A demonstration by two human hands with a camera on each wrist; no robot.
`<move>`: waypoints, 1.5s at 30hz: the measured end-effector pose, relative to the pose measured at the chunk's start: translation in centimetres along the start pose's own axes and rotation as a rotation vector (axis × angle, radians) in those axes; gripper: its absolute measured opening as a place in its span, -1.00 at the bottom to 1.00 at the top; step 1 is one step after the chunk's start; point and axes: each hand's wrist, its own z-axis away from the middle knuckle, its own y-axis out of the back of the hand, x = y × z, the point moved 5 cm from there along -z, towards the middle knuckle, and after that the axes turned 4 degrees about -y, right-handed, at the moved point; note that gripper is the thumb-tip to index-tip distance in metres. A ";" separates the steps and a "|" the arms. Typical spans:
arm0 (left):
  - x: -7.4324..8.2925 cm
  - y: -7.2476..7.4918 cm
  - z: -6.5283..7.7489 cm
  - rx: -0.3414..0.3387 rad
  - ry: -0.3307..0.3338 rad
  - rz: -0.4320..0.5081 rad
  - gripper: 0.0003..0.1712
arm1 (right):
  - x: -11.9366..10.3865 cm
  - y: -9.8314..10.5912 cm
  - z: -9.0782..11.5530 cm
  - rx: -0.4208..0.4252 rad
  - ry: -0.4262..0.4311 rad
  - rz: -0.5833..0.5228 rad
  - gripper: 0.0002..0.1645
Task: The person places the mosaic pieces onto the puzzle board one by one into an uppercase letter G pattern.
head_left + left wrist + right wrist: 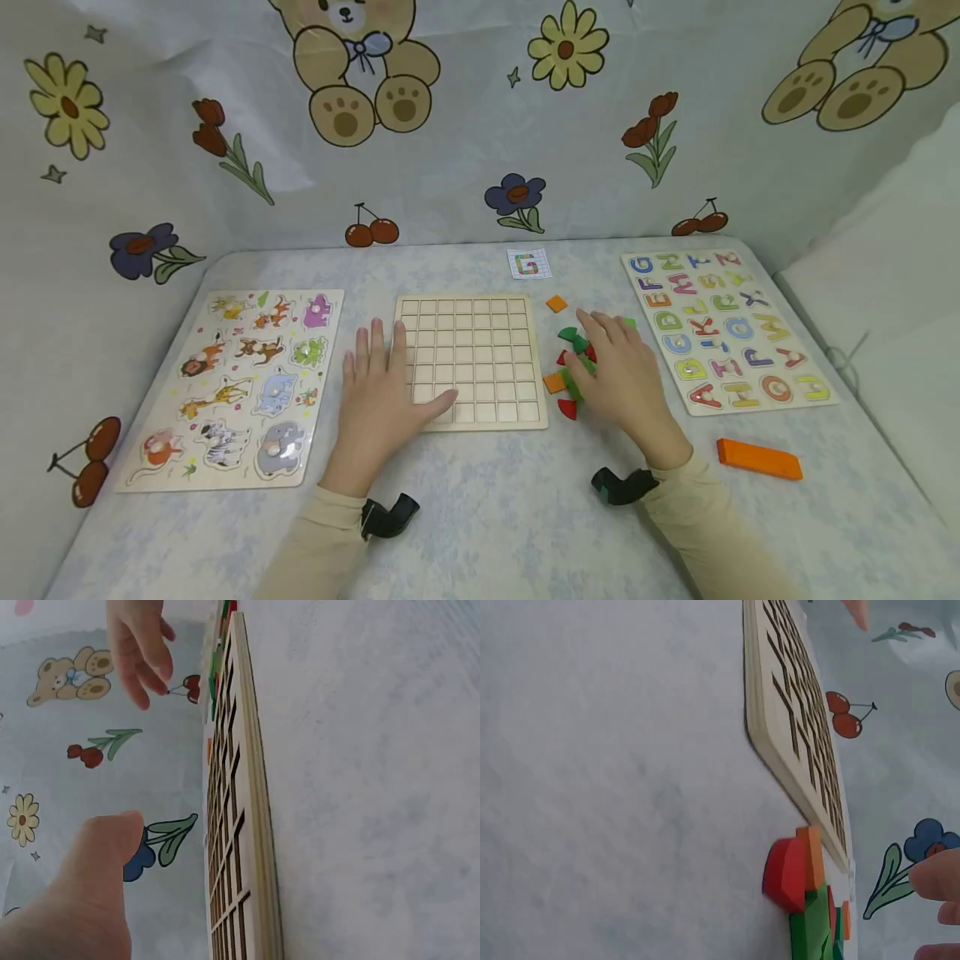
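Observation:
A wooden grid board (480,367) lies flat in the middle of the table in the head view. My left hand (378,408) is spread at the board's left side, thumb out over its lower squares; the left wrist view shows that thumb (97,862) raised above the surface. To the right of the board is a loose cluster of coloured blocks: a red block (784,876), an orange square (555,382) and green pieces. My right hand (622,379) hovers over this cluster with loosely bent fingers, hiding some blocks. Nothing is visibly held in either hand.
An animal puzzle board (247,383) lies at left and an alphabet puzzle board (720,333) at right. Below the latter sits an orange bar (759,459). A small pattern card (528,264) showing a coloured shape lies behind the grid board. A printed curtain (450,183) hangs at the back.

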 end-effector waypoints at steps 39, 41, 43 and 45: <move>-2.8 -5.0 -0.1 -0.020 -0.046 0.081 0.80 | 2.1 -3.1 -6.7 -0.291 -0.114 -0.277 -0.70; -2.8 -4.9 -0.1 -0.023 -0.043 0.081 0.79 | 1.7 -3.3 -6.9 -0.297 -0.115 -0.294 -0.70; -2.8 -4.9 0.0 -0.026 -0.041 0.083 0.79 | 1.2 -3.3 -7.1 -0.296 -0.117 -0.316 -0.71; -2.9 -4.9 0.0 -0.027 -0.039 0.083 0.79 | 0.6 -3.5 -7.3 -0.296 -0.114 -0.339 -0.71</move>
